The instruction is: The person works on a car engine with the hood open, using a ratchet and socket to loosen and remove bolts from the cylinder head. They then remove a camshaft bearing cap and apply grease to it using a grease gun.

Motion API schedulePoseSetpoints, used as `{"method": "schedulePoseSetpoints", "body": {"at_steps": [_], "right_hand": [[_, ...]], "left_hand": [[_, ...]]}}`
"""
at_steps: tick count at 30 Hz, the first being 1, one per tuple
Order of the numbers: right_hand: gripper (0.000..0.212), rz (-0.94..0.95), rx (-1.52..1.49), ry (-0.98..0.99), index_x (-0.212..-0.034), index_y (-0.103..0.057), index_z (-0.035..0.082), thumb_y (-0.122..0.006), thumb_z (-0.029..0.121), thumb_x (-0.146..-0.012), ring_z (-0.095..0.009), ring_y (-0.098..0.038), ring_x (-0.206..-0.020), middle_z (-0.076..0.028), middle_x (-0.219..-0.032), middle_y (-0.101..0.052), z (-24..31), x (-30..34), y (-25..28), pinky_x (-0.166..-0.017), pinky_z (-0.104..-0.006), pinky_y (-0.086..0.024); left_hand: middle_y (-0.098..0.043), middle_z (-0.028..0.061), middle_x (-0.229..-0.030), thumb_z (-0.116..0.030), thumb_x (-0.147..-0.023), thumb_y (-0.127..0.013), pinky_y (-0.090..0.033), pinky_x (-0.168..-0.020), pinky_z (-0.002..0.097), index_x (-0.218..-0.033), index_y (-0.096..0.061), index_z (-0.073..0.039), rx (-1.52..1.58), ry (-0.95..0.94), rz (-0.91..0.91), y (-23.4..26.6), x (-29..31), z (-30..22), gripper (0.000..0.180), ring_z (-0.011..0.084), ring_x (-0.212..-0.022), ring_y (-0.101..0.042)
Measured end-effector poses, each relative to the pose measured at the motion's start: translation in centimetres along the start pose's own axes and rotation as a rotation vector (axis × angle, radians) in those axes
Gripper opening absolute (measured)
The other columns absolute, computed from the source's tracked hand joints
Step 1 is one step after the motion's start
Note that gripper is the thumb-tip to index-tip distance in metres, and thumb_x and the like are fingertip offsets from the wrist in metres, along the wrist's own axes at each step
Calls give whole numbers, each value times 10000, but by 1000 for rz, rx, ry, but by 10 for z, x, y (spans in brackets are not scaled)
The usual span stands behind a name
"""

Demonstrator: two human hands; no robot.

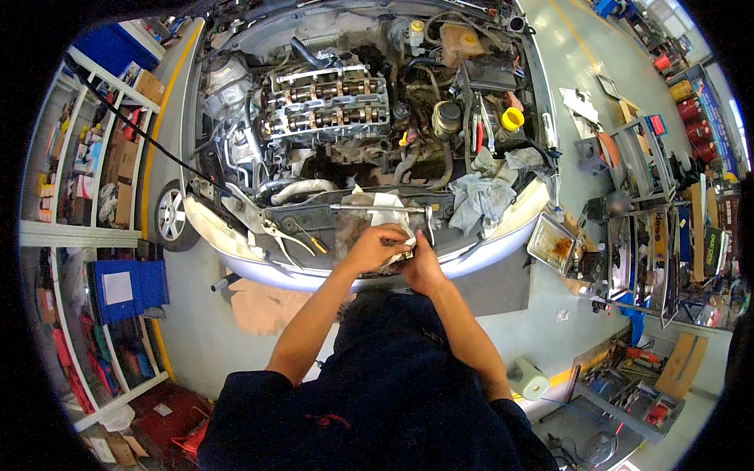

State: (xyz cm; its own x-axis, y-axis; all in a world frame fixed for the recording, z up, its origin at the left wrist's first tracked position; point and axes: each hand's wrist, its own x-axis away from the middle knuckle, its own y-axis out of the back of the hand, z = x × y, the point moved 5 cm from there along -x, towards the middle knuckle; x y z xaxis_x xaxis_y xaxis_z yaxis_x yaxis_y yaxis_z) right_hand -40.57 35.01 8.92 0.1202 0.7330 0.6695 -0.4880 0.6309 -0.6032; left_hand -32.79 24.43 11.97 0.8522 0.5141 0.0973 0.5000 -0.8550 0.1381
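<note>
Over the front edge of an open engine bay, my two hands meet. My left hand (379, 248) is closed, fingers pinched on a crumpled white wipe (408, 246). My right hand (425, 269) is curled against it; what its fingers hold is hidden. Just beyond the hands, a long metal bar tool (377, 209) lies across a pale wipe (387, 202) on the front panel. To the left rest pliers (284, 239) with pale handles and a small screwdriver (317, 243) with a yellow-orange handle. Farther off sits the engine with exposed camshafts (326, 107).
Grey-blue rags (476, 198) lie on the right of the front panel. A yellow cup (512, 119) and red-handled pliers (479, 135) sit in the right of the bay. Shelves (86, 228) stand left; a metal tray (551, 239) is at right, beside carts and tools.
</note>
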Motion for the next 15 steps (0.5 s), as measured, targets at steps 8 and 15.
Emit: {"method": "schedulePoseSetpoints", "body": {"at_steps": [8,15], "right_hand": [[602,48,-16,-76,-1294,-564,143,-252,611,-1079,-239,-596,-1025,-64,-1178,-626,-13,-15,-8,-843,-444,-477],[637,24,92,-65,-1261,-576,163,-244,667,-1056,-225,-610,-933,-49,-1082,-651,-10,-27,-26,-751,-425,-471]], "left_hand": [[-737,66,-923,-131,-851,-795,-524,-790,309,-979,-736,-2,-7,125,59,10,-5,7,190,131,-842,-654],[-753,123,-893,-216,-877,-789,-528,-763,312,-959,-757,-20,-263,63,-140,31,0,7,215,159,-794,-684]]}}
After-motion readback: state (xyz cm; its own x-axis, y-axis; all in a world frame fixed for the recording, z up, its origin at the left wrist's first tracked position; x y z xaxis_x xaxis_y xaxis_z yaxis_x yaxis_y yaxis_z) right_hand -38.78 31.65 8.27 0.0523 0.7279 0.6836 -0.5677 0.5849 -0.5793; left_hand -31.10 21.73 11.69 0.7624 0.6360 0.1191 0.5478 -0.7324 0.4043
